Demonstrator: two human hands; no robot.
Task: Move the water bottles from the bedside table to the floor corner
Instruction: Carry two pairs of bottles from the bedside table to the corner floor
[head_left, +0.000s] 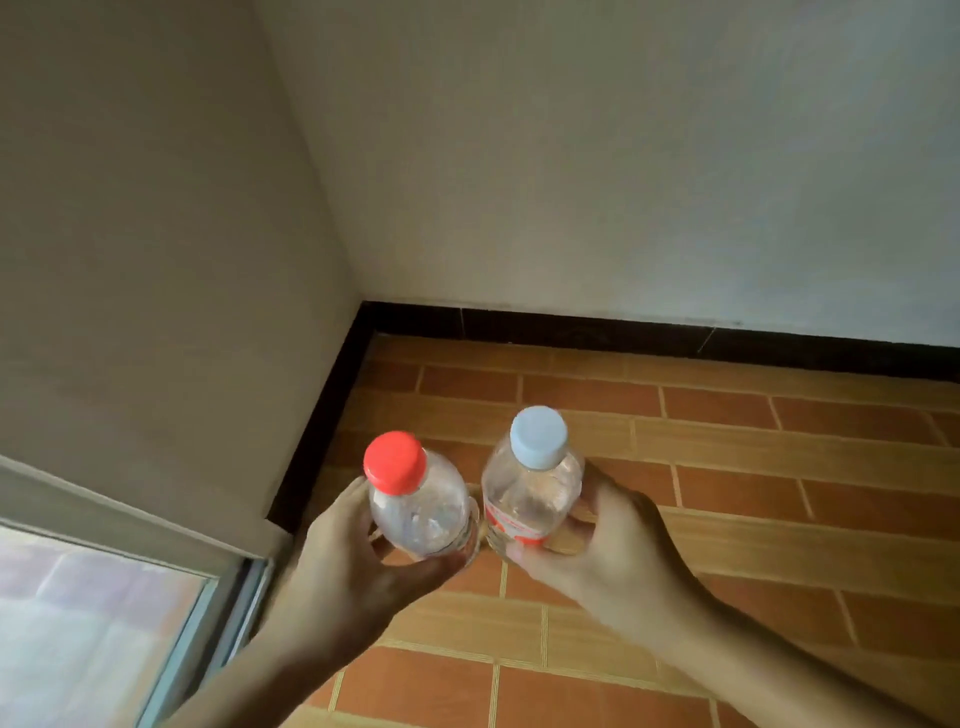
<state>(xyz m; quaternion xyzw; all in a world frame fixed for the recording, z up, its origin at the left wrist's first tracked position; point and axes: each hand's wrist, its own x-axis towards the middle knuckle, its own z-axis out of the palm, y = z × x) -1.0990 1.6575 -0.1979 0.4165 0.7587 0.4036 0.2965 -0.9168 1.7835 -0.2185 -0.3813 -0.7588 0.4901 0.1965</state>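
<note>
Both bottles are being gripped upright above the corner tiles: red-capped bottle in the left hand, blue-capped bottle in the right hand. They should be lowered level and released only once grounded.

No readable text anywhere. Bottle w/ pale blue cap has a red-white label, print too blurred to read.

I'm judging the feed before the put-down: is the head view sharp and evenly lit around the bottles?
Head view: dim, flat light, soft overall; the red-capped bottle in the left hand and blue-capped bottle in the right hand read clearly; the window at lower left is washed out; wide-angle bending shows along the baseboard.
</note>
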